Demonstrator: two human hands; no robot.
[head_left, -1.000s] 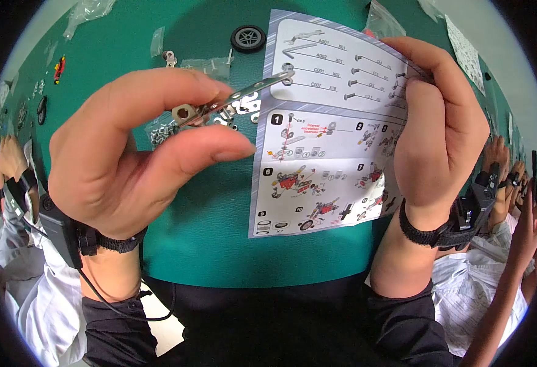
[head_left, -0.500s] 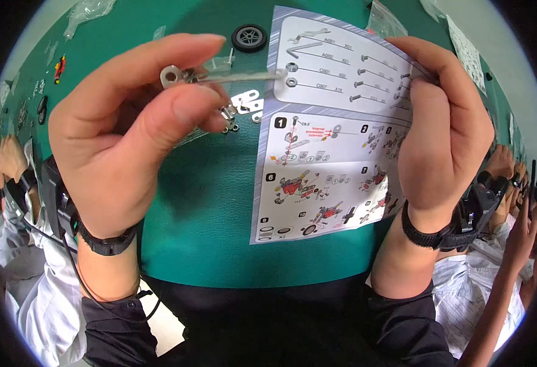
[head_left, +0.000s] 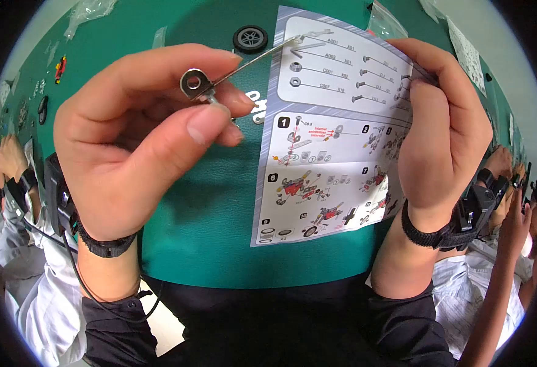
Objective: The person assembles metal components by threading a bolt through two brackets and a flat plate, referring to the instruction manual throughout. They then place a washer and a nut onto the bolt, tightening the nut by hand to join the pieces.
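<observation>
My left hand [head_left: 121,147] pinches a small metal bracket assembly between thumb and fingers. Its bent lug with a round hole [head_left: 194,84] points up, and a thin metal strip [head_left: 256,59] runs from it up and to the right, seen nearly edge-on. The strip's far end overlaps the printed instruction sheet [head_left: 329,165] in view. My right hand [head_left: 442,134] grips that sheet by its right edge, thumb in front. The sheet is upright, slightly bent, and shows a parts list above numbered assembly drawings. Part of its right side is hidden by my hand.
A black wheel [head_left: 250,39] lies on the green table [head_left: 207,244], with perforated metal plates [head_left: 256,115] partly behind my left fingers. Clear plastic bags [head_left: 91,15] lie farther off. A red-and-yellow piece [head_left: 60,69] is at left. Other people's hands [head_left: 10,158] show at both sides.
My left hand has shifted slightly right and turned the bracket assembly. Its strip now slopes upward, where it was nearly level before. The sheet has hardly moved.
</observation>
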